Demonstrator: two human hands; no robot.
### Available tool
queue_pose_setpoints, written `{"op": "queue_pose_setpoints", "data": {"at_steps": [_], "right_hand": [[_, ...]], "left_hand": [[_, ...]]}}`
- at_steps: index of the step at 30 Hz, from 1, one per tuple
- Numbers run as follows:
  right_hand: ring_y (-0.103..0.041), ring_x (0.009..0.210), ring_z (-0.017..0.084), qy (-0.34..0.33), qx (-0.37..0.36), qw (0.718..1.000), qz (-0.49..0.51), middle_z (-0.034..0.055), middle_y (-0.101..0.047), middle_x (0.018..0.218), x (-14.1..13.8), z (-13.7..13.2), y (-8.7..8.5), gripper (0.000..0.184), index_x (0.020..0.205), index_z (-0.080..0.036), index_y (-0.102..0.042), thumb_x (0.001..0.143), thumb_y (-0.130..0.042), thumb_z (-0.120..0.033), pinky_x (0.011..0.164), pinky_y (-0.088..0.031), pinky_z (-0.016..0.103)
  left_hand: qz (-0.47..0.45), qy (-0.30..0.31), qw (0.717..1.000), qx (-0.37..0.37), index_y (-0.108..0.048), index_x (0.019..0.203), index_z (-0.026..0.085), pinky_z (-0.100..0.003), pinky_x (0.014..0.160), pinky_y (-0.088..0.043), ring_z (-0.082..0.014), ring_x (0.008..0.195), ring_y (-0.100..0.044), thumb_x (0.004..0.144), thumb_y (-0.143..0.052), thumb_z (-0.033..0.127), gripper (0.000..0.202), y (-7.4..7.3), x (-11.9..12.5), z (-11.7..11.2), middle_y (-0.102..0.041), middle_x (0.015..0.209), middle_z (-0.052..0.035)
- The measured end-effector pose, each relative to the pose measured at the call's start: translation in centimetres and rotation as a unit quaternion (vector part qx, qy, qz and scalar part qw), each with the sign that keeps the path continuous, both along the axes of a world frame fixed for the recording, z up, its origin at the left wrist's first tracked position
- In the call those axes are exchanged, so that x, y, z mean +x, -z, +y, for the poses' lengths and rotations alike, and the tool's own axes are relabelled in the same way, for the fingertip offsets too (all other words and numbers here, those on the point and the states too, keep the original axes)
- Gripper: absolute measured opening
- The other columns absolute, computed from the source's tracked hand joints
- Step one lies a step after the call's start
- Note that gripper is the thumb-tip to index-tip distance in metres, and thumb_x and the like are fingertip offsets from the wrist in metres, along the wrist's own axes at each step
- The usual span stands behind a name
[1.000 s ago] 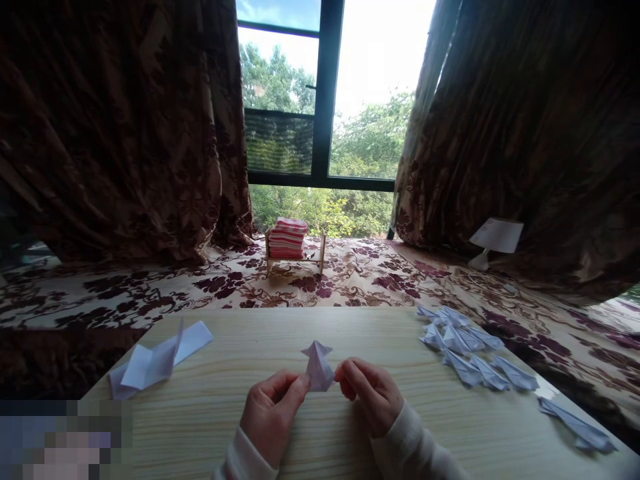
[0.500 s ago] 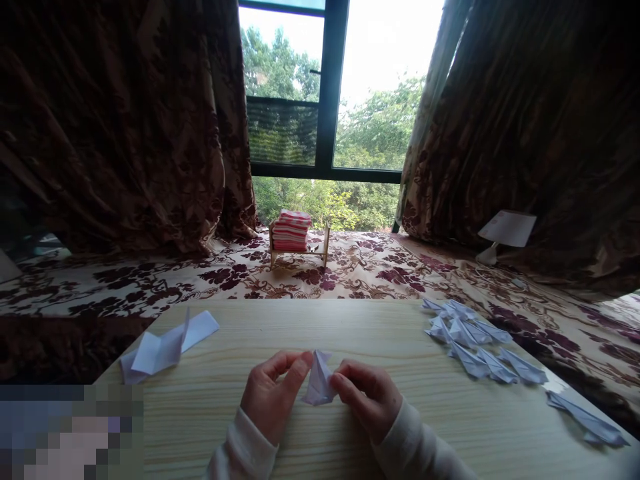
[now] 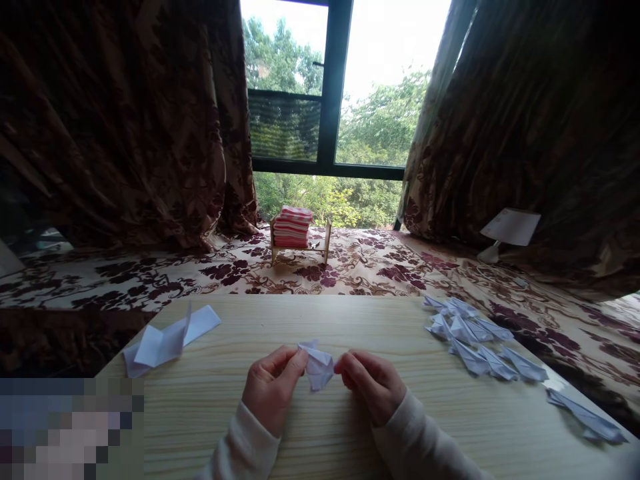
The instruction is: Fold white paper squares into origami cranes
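Note:
Over the middle of the table, a small piece of folded white paper (image 3: 319,368) is held between my two hands. My left hand (image 3: 274,383) pinches its upper left edge between thumb and index finger. At the paper's right tip, the closed fingertips of my right hand (image 3: 373,385) meet it in a pinch. Creased layers and a pointed lower end show on the paper. Several folded white paper pieces (image 3: 467,330) lie grouped at the table's right side, with another long folded piece (image 3: 585,415) nearer the right corner.
Creased paper strips (image 3: 163,343) lie at the left of the wooden table (image 3: 240,427). Beyond its far edge, a small wooden rack (image 3: 327,243) holds folded pink striped cloths (image 3: 293,227) on patterned fabric. A white lamp (image 3: 510,227) stands back right. The lower left corner is pixelated.
The folded paper has turned between my fingers, from standing with its point up to tilting with its narrow end down. My right hand has shifted slightly up. The view has moved a little.

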State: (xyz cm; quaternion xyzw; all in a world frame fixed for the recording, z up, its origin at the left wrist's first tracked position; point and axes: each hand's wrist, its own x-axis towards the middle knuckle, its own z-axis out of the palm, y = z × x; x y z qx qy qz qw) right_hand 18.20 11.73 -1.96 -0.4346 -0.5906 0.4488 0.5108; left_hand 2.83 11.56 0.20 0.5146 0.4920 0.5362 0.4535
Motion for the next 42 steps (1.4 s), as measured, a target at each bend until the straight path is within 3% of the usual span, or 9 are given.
{"op": "queue_pose_setpoints", "data": {"at_steps": [5,8,11,14,20,32,38,42], "right_hand": [[-0.035,0.047,0.009,0.032,0.022,0.999,-0.022,-0.0032,-0.041,0.049,0.0,0.1,0.3,0.034,0.063,-0.014,-0.058,0.076,-0.052,-0.044,0.045,-0.028,0.022],[-0.041,0.052,0.01,0.07,0.124,0.989,-0.04,-0.0008,-0.047,0.057,-0.1,-0.2,-0.1,0.021,0.066,-0.016,-0.057,0.077,-0.053,-0.034,0.048,-0.034,0.023],[-0.045,0.056,0.011,0.066,0.243,0.964,-0.082,0.0007,-0.05,0.063,0.0,-0.5,-0.7,0.007,0.076,-0.017,-0.059,0.077,-0.053,-0.018,0.05,-0.038,0.024],[-0.047,0.057,0.012,0.038,0.293,0.944,-0.145,0.0009,-0.051,0.066,0.1,-0.8,-1.1,0.017,0.087,-0.018,-0.059,0.074,-0.052,-0.009,0.051,-0.041,0.024],[-0.05,0.063,0.015,0.036,0.31,0.926,-0.214,0.0027,-0.053,0.068,0.1,-0.9,-1.0,0.023,0.093,-0.019,-0.059,0.075,-0.049,-0.007,0.055,-0.042,0.027],[-0.05,0.064,0.015,0.021,0.344,0.908,-0.237,0.0045,-0.056,0.069,0.2,-0.8,-1.1,0.015,0.082,-0.018,-0.059,0.079,-0.047,-0.01,0.056,-0.041,0.026],[-0.049,0.065,0.015,0.021,0.321,0.915,-0.245,0.0042,-0.055,0.07,0.5,-0.8,-1.9,0.013,0.079,-0.019,-0.057,0.08,-0.046,-0.013,0.057,-0.042,0.028],[-0.05,0.062,0.013,0.033,0.295,0.929,-0.22,0.0031,-0.054,0.071,2.5,-1.4,-2.5,0.01,0.08,-0.019,-0.056,0.08,-0.048,-0.013,0.054,-0.042,0.025]], "left_hand": [[-0.003,-0.048,0.999,-0.006,-0.057,0.052,0.016,-0.021,0.054,-0.035,-0.0122,0.055,-0.047,0.065,-0.06,0.039,0.027,0.0,-0.4,0.2,-0.051,0.05,0.0031],[-0.007,-0.057,0.998,-0.003,-0.059,0.052,0.016,-0.021,0.054,-0.036,-0.0124,0.055,-0.048,0.065,-0.06,0.04,0.027,0.1,-0.3,0.2,-0.052,0.05,0.0029],[-0.008,-0.059,0.998,0.003,-0.06,0.052,0.016,-0.021,0.055,-0.036,-0.0121,0.055,-0.047,0.066,-0.059,0.039,0.027,0.1,-0.3,0.2,-0.051,0.049,0.003],[-0.009,-0.056,0.998,0.007,-0.059,0.05,0.016,-0.021,0.055,-0.036,-0.012,0.054,-0.046,0.067,-0.058,0.038,0.028,0.1,-0.2,0.1,-0.05,0.048,0.003],[-0.005,-0.039,0.999,0.01,-0.059,0.052,0.016,-0.02,0.054,-0.035,-0.0117,0.055,-0.044,0.067,-0.057,0.038,0.027,0.1,-0.1,0.0,-0.049,0.05,0.0032],[0.016,-0.019,1.0,0.015,-0.056,0.05,0.016,-0.021,0.052,-0.033,-0.0113,0.054,-0.042,0.068,-0.057,0.04,0.03,0.1,0.1,-0.2,-0.047,0.049,0.0034],[0.021,-0.066,0.998,0.011,-0.066,0.063,0.015,-0.025,0.063,-0.04,-0.0159,0.062,-0.052,0.07,-0.055,0.044,0.032,0.5,-0.3,0.2,-0.059,0.058,-0.0007],[0.044,-0.086,0.995,0.021,-0.068,0.069,0.015,-0.027,0.067,-0.041,-0.0173,0.066,-0.054,0.069,-0.055,0.046,0.034,1.0,-0.5,0.4,-0.061,0.062,-0.0019]]}}
